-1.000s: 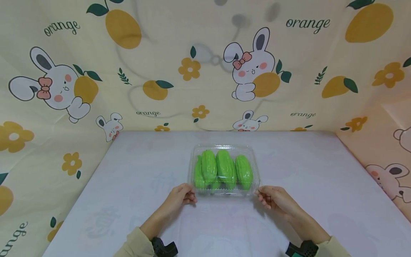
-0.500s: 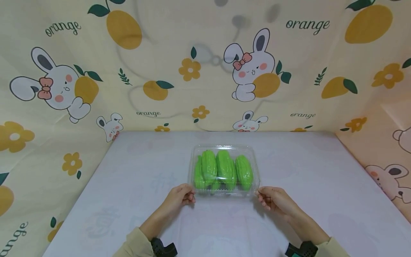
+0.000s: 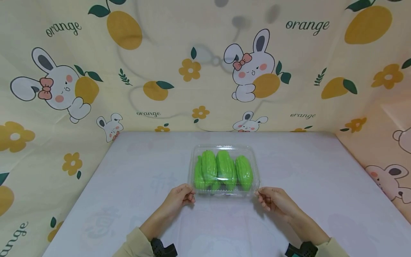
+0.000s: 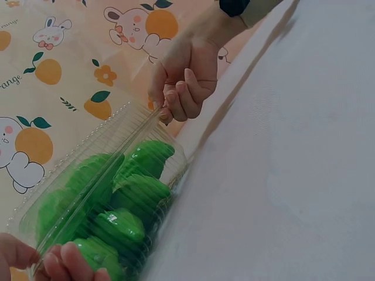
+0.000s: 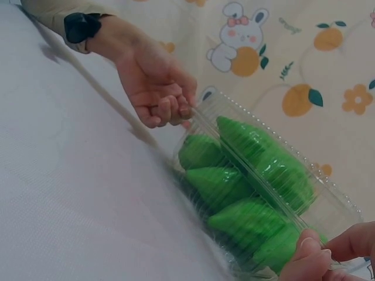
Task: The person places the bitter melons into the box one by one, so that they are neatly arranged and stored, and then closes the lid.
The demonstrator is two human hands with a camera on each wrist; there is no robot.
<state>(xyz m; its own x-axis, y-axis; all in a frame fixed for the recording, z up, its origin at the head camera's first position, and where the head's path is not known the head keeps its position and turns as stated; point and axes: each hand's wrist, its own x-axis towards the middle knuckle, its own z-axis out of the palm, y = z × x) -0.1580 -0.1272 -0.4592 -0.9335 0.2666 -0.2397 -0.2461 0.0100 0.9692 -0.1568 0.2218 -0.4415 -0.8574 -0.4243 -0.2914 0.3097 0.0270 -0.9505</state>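
Note:
A clear plastic clamshell box (image 3: 223, 193) sits at mid-table with its lid down. Inside lie several glossy green ridged gourds (image 3: 226, 167), pointed at one end in the right wrist view. My left hand (image 3: 179, 196) pinches the box's near left corner at the rim, thumb against curled fingers. At the near right corner, my right hand (image 3: 277, 200) pinches the rim in the same way. Both wrist views show the rim between thumb and fingers, with the left hand (image 4: 64, 264) and right hand (image 5: 316, 257) partly cut off by the frame edges.
A white-covered table (image 3: 144, 153) spreads around the box. Behind and beside it hangs a cream cloth (image 3: 205, 96) printed with rabbits and oranges. Each wrist carries a black strapped-on device, such as the left one (image 3: 164, 247).
Almost nothing differs. Both hands stay at the box corners, and the box has not visibly moved; the head view has shifted very slightly.

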